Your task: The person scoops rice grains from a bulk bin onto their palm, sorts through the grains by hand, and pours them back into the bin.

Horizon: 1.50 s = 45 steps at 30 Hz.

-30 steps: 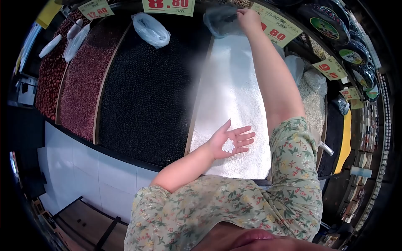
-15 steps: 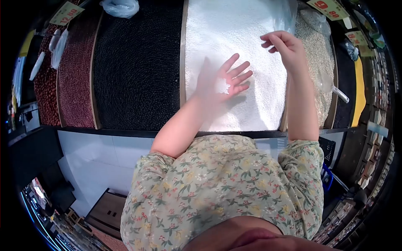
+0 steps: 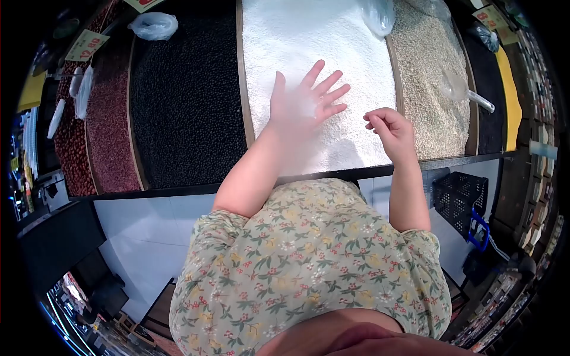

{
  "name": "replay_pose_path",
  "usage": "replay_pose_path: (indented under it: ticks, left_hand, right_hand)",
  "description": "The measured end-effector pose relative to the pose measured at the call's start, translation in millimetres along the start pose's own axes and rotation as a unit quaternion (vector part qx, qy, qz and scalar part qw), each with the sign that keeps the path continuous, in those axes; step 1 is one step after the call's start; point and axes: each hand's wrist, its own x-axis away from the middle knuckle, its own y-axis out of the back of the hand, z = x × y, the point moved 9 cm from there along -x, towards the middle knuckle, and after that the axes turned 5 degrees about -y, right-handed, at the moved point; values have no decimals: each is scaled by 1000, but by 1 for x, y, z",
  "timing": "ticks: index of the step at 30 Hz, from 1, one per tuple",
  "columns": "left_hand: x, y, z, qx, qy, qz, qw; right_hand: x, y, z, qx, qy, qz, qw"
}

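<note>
My left hand [image 3: 309, 104] is palm up over the bin of white grain [image 3: 344, 47], with its fingers spread. A small white patch of grain [image 3: 308, 108] rests on the palm, partly lost in a hazy blur over that part of the view. To its right, above the near right part of the same bin, is my right hand [image 3: 390, 132]. Its fingers are curled, with thumb and forefinger together. Whether anything is pinched there cannot be made out.
Left of the white grain lies a bin of black beans [image 3: 184, 107], then bins of small reddish beans [image 3: 110, 127] and larger red ones [image 3: 72, 157]. A beige grain bin [image 3: 424, 65] with a clear scoop [image 3: 480, 101] lies right. Plastic bags [image 3: 153, 26] and price signs [image 3: 87, 45] stand around.
My right hand has come down toward me and a little left. My left hand has shifted slightly left and away, its fingers spread wider. The whole view has turned a little.
</note>
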Motion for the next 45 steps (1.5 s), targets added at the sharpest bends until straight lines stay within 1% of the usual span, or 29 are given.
replay_pose_path:
  ticks: [2,4,5,7,8,9,11,12,14,16,18,21,23,24,26,28,30,31,32,33,35,36,37,38,39,41,43,45]
  left_hand:
    - [0,-1,-2,6,-8,-4,1000]
    - [1,-4,-2,13,-15,-7,1000]
    - [2,-6,1,6,-9,-13,1000]
    - [4,-5,3,-1,-3,-21,1000]
    - [5,-7,2,54,3,-4,999]
    - [5,-9,2,108,8,13,994]
    - [6,-10,1,103,11,27,994]
    - [7,-12,1,96,17,41,994]
    - [8,-12,1,94,18,39,995]
    - [8,-13,2,93,20,38,995]
    - [9,-11,4,55,21,27,998]
    - [11,-12,4,63,19,27,998]
    - [10,-11,5,47,20,32,998]
    - [9,-11,5,31,20,38,999]
    - [8,-8,5,18,23,36,999]
    - [8,-9,6,5,26,34,999]
    - [10,-9,10,32,37,-2,999]
    - [11,-7,10,32,38,-2,999]
    - [13,-9,14,40,58,28,997]
    - [15,-11,17,47,78,57,994]
    - [15,-4,20,36,83,50,995]
    - [14,-2,21,23,88,43,995]
    - [14,-2,22,24,88,43,995]
    - [15,-2,24,37,94,42,994]
    - [16,-3,26,51,99,40,993]
    - [18,-5,28,45,100,32,993]
    - [18,-2,28,40,99,25,994]
    - [18,-11,28,68,110,81,988]
  right_hand:
    - [-2,-4,9,13,18,-9,1000]
    - [-4,-14,39,127,76,-11,989]
    - [-6,-18,45,127,76,-11,989]
    - [-8,-38,62,201,148,27,968]
    - [-10,-44,65,218,170,21,961]
    - [-13,-49,63,218,170,22,961]
    - [-14,-57,68,245,228,9,942]
    - [-16,-60,71,245,229,11,942]
    - [-16,-68,80,264,261,17,928]
    - [-20,-71,77,284,262,22,922]
    - [-24,-73,76,304,264,28,915]
    - [-26,-74,79,311,272,25,910]
    - [-25,-80,77,326,274,55,903]
    - [-24,-80,78,327,274,55,903]
    - [-22,-84,82,355,294,62,885]
    - [-23,-85,82,368,295,75,879]
    - [-24,-85,83,381,295,87,872]
    - [-24,-87,81,401,286,108,863]
    - [-25,-89,79,421,277,129,854]
    - [-27,-88,80,422,276,129,854]
    - [-33,-92,70,432,233,193,849]
    - [-36,-91,69,433,233,193,849]
    - [-39,-91,66,412,217,219,858]
    - [-40,-93,63,390,201,244,865]
    - [-42,-93,66,390,201,244,865]
    - [-45,-96,53,412,99,316,849]
    - [-44,-97,54,414,104,314,848]
    - [-42,-97,56,417,110,312,847]
